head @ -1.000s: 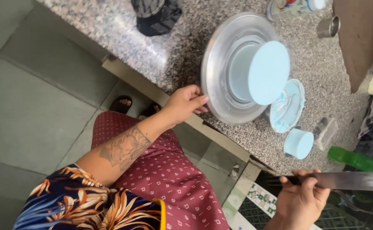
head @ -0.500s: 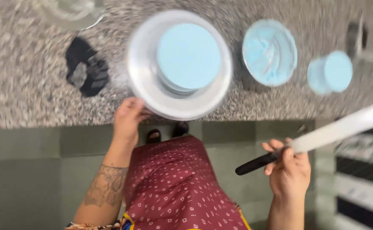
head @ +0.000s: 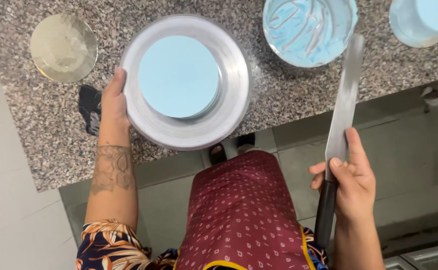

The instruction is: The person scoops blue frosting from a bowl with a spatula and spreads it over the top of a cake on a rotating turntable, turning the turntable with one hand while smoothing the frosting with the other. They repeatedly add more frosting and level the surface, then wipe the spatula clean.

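Observation:
A round cake with smooth pale blue icing (head: 179, 76) sits on a silver turntable (head: 229, 117) at the front edge of a speckled granite counter (head: 39, 130). My left hand (head: 113, 102) grips the turntable's left rim. My right hand (head: 346, 175) is below the counter edge, closed on the black handle of a long flat icing spatula (head: 345, 97). The blade points up toward the counter, apart from the cake.
A bowl smeared with blue icing (head: 309, 30) stands behind the spatula. Another blue-iced cake on a plate (head: 424, 20) is at the top right. A round gold cake board (head: 63, 47) and a dark cloth (head: 90, 107) lie left of the turntable.
The view has swung until it looks straight down on the cake. My left hand stays on the turntable rim. The spatula has risen from a low slant until its blade points up.

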